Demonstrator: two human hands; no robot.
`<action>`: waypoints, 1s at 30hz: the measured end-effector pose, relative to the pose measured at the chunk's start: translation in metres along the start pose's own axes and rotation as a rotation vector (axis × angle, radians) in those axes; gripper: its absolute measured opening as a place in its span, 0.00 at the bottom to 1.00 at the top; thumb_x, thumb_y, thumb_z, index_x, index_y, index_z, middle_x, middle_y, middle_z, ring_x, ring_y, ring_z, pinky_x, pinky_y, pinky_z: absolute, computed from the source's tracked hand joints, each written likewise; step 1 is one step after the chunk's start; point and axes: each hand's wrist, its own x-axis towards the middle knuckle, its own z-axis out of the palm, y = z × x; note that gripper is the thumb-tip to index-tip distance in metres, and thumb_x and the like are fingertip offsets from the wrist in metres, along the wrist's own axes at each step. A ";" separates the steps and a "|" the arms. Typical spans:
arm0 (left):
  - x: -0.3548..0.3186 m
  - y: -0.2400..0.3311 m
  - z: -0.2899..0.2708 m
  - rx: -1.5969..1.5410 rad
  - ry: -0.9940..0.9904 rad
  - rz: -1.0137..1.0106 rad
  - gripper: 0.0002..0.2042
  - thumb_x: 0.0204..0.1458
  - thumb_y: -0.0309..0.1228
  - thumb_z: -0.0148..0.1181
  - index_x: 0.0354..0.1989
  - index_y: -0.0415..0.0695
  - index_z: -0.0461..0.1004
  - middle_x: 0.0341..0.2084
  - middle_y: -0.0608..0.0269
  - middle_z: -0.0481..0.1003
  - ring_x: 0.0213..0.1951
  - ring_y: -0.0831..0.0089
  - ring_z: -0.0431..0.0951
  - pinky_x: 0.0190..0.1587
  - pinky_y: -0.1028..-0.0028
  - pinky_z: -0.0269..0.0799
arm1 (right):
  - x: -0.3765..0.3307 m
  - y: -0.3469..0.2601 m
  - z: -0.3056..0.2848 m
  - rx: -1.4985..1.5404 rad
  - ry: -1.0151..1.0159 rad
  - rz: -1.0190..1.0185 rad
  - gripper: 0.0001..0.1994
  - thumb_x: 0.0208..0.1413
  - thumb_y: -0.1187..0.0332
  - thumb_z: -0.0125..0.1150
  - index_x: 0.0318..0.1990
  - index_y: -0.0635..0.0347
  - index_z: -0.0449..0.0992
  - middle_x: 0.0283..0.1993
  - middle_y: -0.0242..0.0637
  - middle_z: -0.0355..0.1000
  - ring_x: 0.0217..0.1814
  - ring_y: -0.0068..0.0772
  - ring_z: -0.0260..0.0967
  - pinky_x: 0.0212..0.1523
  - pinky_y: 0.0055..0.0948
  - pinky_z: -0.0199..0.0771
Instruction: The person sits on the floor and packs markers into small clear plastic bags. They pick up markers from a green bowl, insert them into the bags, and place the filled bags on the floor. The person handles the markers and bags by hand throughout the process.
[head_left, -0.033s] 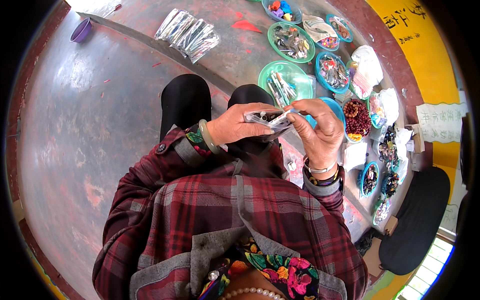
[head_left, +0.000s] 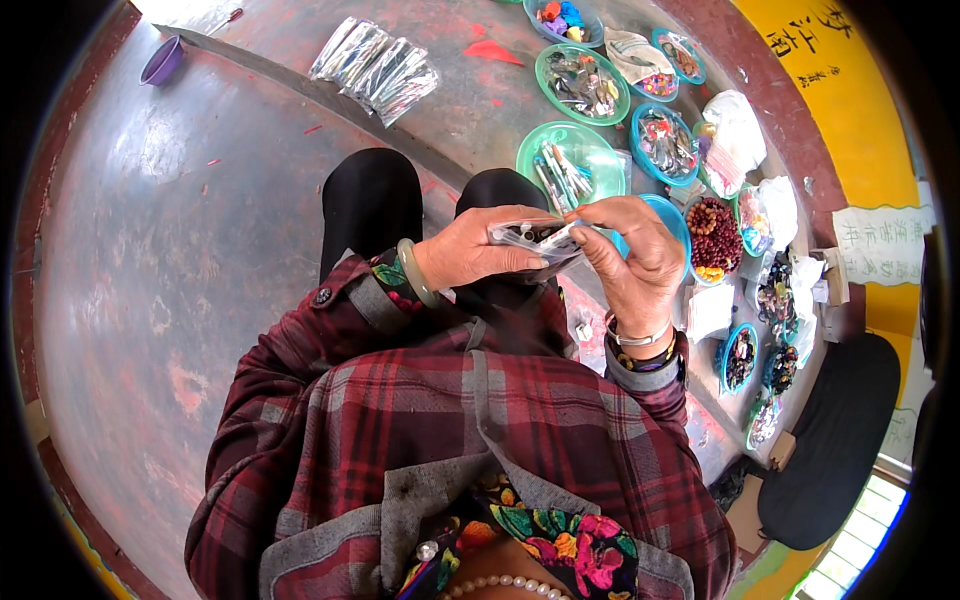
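A clear bag (head_left: 520, 236) with small dark and white things in it is held up in front of the person's knees (head_left: 372, 200), between both hands. A slim white stick (head_left: 556, 240) lies at the bag's right side; whether it is inside or on top cannot be told.

The bag looks light, thin and soft, likely slippery and apt to crumple, while the stick seems stiff. The bag is probably best held by its left edge, with a gentle pinch, and the stick by its end.

The left hand (head_left: 465, 252) comes in from the left, wrist fairly straight, its thumb lying along the near side and its fingers clamped on the bag. The right hand (head_left: 645, 255) rises from below, wrist bent inward, thumb and forefinger pinched together on the stick's end; whether they also catch the bag's edge is unclear.

Just beyond the hands, a green basket (head_left: 537, 142) on the floor (head_left: 180, 270) holds pens (head_left: 562, 178).
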 end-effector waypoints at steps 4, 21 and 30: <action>0.000 0.002 0.000 -0.025 -0.002 -0.039 0.22 0.51 0.27 0.58 0.54 0.37 0.63 0.45 0.62 0.70 0.46 0.78 0.69 0.49 0.75 0.65 | 0.003 0.002 0.000 -0.066 -0.031 -0.066 0.07 0.44 0.73 0.63 0.33 0.62 0.77 0.32 0.36 0.75 0.36 0.36 0.70 0.41 0.28 0.67; -0.003 0.009 -0.003 0.149 0.010 -0.085 0.26 0.46 0.28 0.62 0.54 0.38 0.62 0.41 0.65 0.70 0.36 0.82 0.69 0.38 0.81 0.66 | -0.046 0.150 -0.011 0.230 0.544 0.709 0.11 0.56 0.67 0.53 0.38 0.65 0.77 0.33 0.33 0.75 0.33 0.20 0.70 0.30 0.18 0.67; -0.002 0.004 -0.005 0.209 -0.024 -0.066 0.23 0.47 0.22 0.60 0.53 0.35 0.64 0.44 0.61 0.70 0.43 0.77 0.70 0.45 0.77 0.67 | -0.105 0.293 0.050 -0.430 -0.077 0.857 0.10 0.44 0.65 0.53 0.30 0.53 0.80 0.30 0.43 0.74 0.35 0.43 0.73 0.36 0.37 0.71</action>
